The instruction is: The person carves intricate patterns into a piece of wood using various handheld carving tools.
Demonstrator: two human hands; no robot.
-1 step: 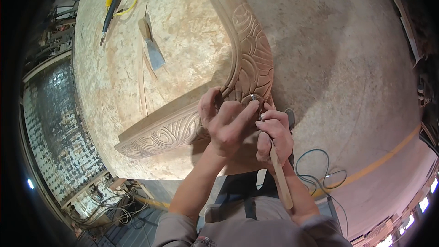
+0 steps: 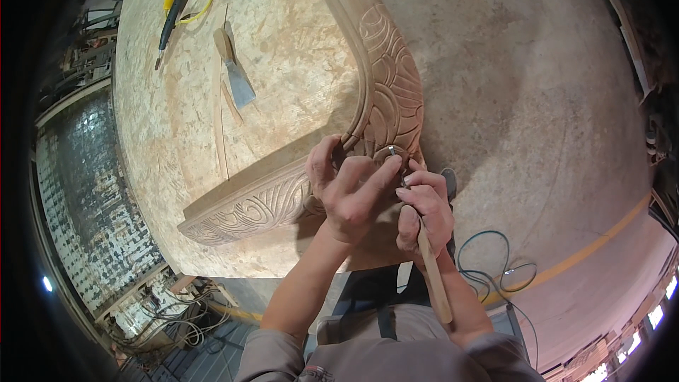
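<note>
A carved wooden furniture part [image 2: 397,92] curves over the table, with leaf-like relief along its faces. My right hand [image 2: 427,205] is closed round a carving chisel [image 2: 433,276], whose long wooden handle points back toward me along my forearm. The small bright blade tip shows on the carving just beyond my fingers. My left hand [image 2: 351,194] grips the bend of the wood with bent fingers, and its index fingertip is beside the chisel's blade. The cutting edge's exact contact with the wood is too small to tell.
A scraper [image 2: 240,85] with a wooden handle lies on the pale worktable [image 2: 283,42], beside thin wood strips [image 2: 220,124]. Farther left is a yellow and black corded tool [image 2: 170,10]. A dark green hose or cable [image 2: 488,237] coils on the floor at right.
</note>
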